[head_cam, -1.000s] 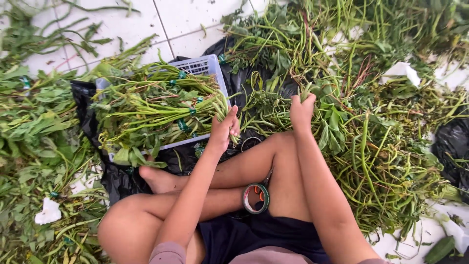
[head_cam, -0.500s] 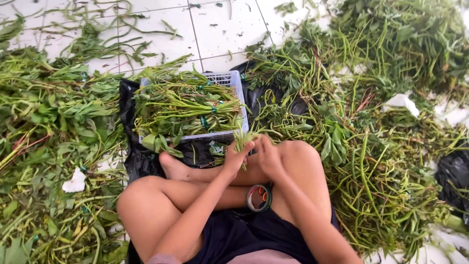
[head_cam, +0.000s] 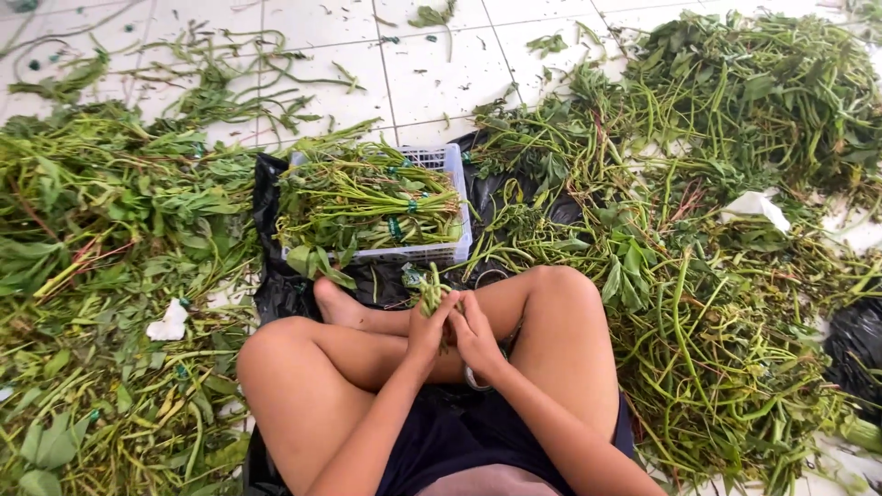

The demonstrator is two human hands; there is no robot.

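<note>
Left hand (head_cam: 428, 329) closed round small bunch of green stems (head_cam: 424, 287); right hand (head_cam: 476, 332) pressed against it, fingers curled, grip hidden. Best keep stem ends level, hold tight. Bunch juts just above both hands. White basket (head_cam: 457, 204) of bundles just beyond.

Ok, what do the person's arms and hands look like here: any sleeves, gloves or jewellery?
Both arms are bare up to the frame edge, with no sleeves showing. The left hand and right hand wear no gloves, and no rings, watch or bracelet are visible.
</note>
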